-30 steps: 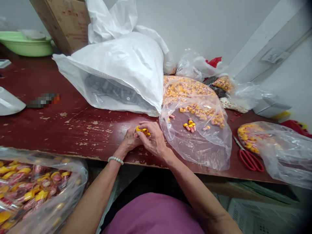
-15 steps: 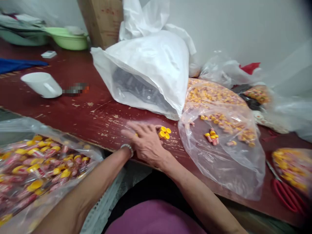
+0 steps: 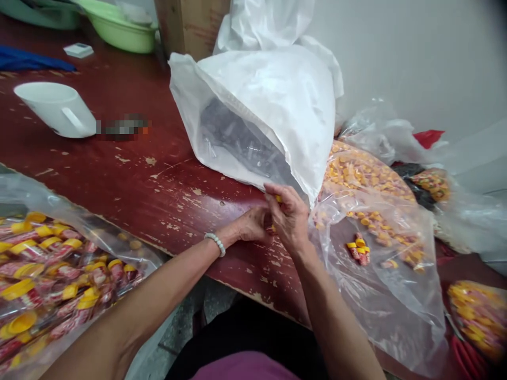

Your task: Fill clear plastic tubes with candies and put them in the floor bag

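Note:
My left hand (image 3: pixel 255 224), with a beaded bracelet at the wrist, is closed just above the red table (image 3: pixel 158 184). Its fingertips are hidden behind my right hand (image 3: pixel 291 216). Bits of yellow show between the two hands, and my right fingers are curled round a small yellow-capped piece. Both hands are in front of the open mouth of a white sack (image 3: pixel 277 89), which holds clear plastic tubes (image 3: pixel 245 145). To the right, a few yellow-capped bottles (image 3: pixel 359 250) lie on a clear plastic bag (image 3: pixel 376 295).
A bag of yellow-capped bottles (image 3: pixel 71 274) is at the lower left. A white mug (image 3: pixel 55 108), a green basin (image 3: pixel 119 26) and a blue cloth (image 3: pixel 31 58) are at the upper left. Red-handled scissors (image 3: pixel 467 353) and another filled bag (image 3: pixel 479 316) are at the right.
Both hands have moved right and up from the table's near edge, and have come together. The yellow caps that stood beside them are now mostly hidden by the hands. The view has shifted.

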`<state>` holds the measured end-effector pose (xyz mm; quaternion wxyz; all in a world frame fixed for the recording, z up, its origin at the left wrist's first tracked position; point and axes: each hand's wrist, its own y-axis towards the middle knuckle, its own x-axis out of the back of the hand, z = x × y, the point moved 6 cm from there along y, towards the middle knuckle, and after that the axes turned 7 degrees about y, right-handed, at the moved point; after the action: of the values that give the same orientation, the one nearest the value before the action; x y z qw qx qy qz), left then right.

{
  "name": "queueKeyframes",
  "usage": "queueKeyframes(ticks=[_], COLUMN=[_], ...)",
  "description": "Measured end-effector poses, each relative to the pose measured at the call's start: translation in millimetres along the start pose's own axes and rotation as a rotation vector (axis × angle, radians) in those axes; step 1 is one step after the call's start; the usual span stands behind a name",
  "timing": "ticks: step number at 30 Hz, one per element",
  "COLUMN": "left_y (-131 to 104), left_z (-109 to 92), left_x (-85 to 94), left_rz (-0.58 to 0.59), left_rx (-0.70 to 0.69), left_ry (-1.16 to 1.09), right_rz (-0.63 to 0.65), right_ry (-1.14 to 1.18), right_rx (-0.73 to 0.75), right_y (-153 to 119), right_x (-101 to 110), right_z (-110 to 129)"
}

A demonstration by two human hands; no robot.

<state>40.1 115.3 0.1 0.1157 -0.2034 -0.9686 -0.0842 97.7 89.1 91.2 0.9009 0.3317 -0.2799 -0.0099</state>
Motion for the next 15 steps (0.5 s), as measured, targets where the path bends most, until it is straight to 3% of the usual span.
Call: queueKeyframes(ticks=[4, 10, 15], left_y=[4.0, 2.3, 1.5], left_z=[-7.7, -1.7, 0.5], left_x=[-1.4, 2.6, 2.0], left_rz=[0.219, 0.206, 0.200], left_rx=[-0.130, -0.030, -0.050], left_ry=[0.036, -0.012, 0.018], right_rz=[0.045, 0.005, 0.011], right_ry=[-0.094, -0.127, -0.216], right_rx=[-0.024, -0.028, 0.044], right_y=[-2.6, -21.8, -25.6], right_x=[2.1, 14.1, 20.1], right_z=[-15.1, -13.4, -8.7])
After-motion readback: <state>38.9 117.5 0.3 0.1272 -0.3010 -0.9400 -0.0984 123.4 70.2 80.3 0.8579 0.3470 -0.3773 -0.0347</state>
